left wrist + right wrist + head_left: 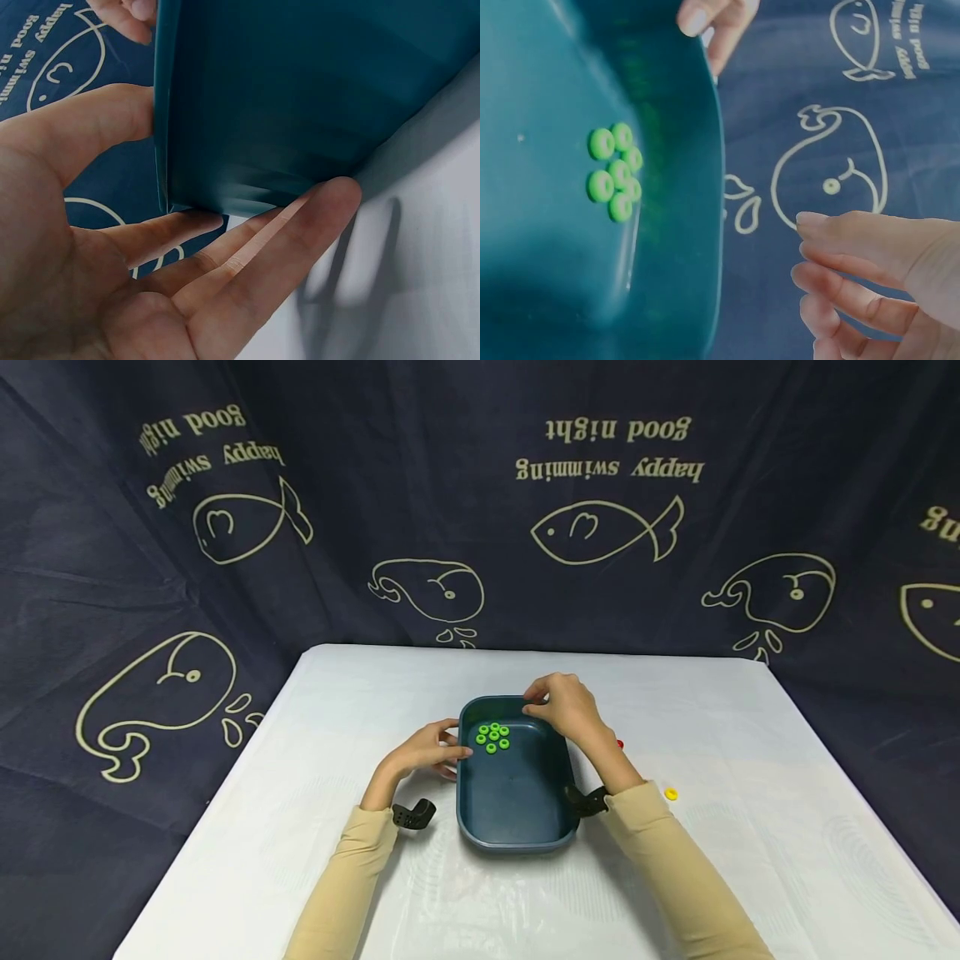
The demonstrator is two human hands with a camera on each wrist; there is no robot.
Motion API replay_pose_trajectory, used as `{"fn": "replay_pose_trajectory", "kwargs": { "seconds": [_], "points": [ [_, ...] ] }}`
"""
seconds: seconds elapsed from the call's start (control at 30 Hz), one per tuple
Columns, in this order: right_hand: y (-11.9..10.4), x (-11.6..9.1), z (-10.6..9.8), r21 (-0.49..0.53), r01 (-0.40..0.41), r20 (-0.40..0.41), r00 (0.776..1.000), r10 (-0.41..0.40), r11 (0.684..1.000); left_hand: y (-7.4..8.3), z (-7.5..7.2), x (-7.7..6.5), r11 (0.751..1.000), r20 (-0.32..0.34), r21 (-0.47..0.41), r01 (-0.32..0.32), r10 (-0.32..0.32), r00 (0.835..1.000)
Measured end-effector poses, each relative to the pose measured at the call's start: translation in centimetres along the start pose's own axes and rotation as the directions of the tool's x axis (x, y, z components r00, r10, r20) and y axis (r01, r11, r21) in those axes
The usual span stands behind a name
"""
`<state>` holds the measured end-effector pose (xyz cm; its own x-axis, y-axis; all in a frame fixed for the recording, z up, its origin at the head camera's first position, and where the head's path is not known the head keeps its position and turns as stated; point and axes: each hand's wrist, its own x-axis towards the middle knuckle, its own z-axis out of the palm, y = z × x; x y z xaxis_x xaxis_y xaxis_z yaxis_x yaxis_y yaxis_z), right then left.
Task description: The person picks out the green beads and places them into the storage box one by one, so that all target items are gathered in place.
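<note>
A dark teal rectangular tray (517, 793) is in the middle of the white table. Several small bright green rings (620, 174) cluster on its floor at the far left. My left hand (426, 750) holds the tray's left side, thumb over the rim and fingers spread along the outer wall (262, 105). Above the far right corner is my right hand (564, 703). In the right wrist view that hand (877, 285) stands apart from the tray's rim, fingers loosely bent and nothing visible between them.
To the right of the tray a yellow ring (671, 794) lies on the table (750, 860). A small red piece (620, 744) shows beside my right forearm, partly hidden by it. Behind the table hangs a dark blue cloth (480, 510) with fish and whale drawings.
</note>
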<state>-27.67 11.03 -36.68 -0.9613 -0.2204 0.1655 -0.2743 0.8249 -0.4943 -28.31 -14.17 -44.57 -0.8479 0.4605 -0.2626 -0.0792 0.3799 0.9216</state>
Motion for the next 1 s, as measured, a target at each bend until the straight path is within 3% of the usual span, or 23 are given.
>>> {"fn": "replay_pose_trajectory", "kwargs": {
  "seconds": [0.6, 1.0],
  "points": [
    [3.7, -2.4, -2.8, 0.037, -0.066, -0.107, 0.992, 0.070, 0.997, 0.1, 0.1, -0.1, 1.000, 0.000, 0.002, -0.001, 0.001, 1.000],
    [7.1, -5.0, -4.1, 0.021, -0.154, -0.140, 0.978, 0.156, 0.988, 0.2, 0.1, -0.1, 1.000, 0.005, -0.004, 0.003, -0.003, 1.000]
  ]
}}
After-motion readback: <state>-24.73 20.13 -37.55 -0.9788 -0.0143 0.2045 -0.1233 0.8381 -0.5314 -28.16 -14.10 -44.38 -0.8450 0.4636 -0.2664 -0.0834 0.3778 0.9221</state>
